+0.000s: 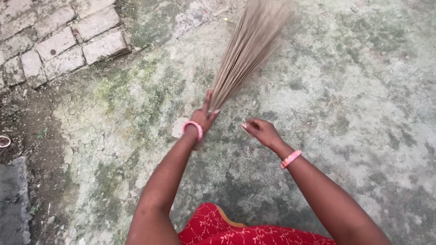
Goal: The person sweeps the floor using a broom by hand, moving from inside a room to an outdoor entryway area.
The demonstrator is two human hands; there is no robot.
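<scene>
An outdoor yard of a home: cracked, moss-stained cement ground (345, 90), with worn brick paving (54, 43) at its upper-left corner

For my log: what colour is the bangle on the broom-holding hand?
Pink bangle, on the left hand; head view.

Soft, even daylight covers the scene, with no glare and only faint shadow beneath the arms. The cracked, mossy grey concrete floor (354, 90) stays sharp, while the tan straw broom's bristles (250, 45) blur toward twelve o'clock.
</scene>
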